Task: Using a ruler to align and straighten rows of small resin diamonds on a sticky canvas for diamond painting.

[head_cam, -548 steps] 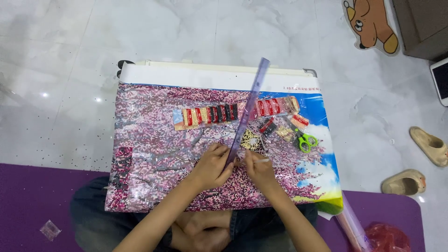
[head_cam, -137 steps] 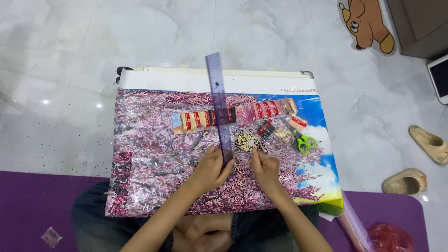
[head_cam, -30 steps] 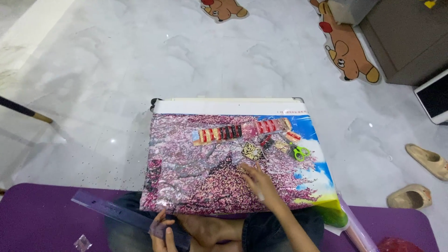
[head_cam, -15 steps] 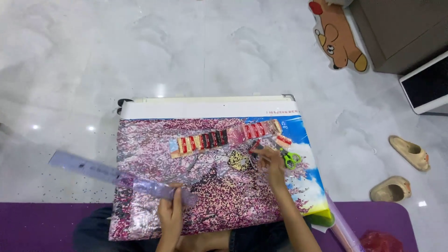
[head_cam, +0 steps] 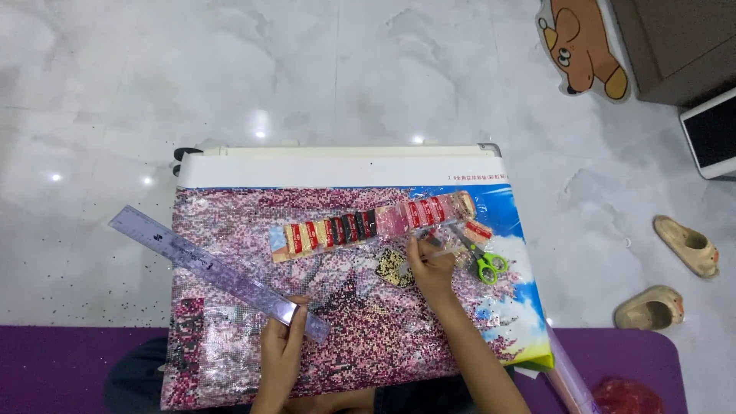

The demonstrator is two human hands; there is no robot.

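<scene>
Viewed from above, left to right. A translucent purple ruler [head_cam: 218, 274] lies slantwise across the left part of the bead-picture canvas [head_cam: 230, 353], its far end pointing toward 10 o'clock and overhanging the canvas edge above the marble floor [head_cam: 92, 115]. The left hand [head_cam: 282, 346] pinches the ruler's near end between thumb and fingers, at about 7 o'clock from the canvas centre. At centre, a long strip of small bead packets [head_cam: 368, 224] in red, black, cream and pink rests on the canvas, running from 9 to 2 o'clock. Just below its right half, the right hand [head_cam: 431, 268] is closed with fingers drawn together beside a small tray of loose beads [head_cam: 395, 267]; whether it pinches a tool or a packet cannot be told. At 3 o'clock from that hand lie green-handled scissors [head_cam: 481, 257], touching further small packets [head_cam: 477, 230]. Beyond the canvas, at far right, two tan slippers [head_cam: 668, 276] sit on the floor. Judged risks: the ruler, held only at one end, could swing and sweep the packets or scrape placed beads loose; the right hand works close to the bead tray, so a nudge could spill it. Scattered dark specks on the floor [head_cam: 100, 295] suggest beads stray easily here.
</scene>
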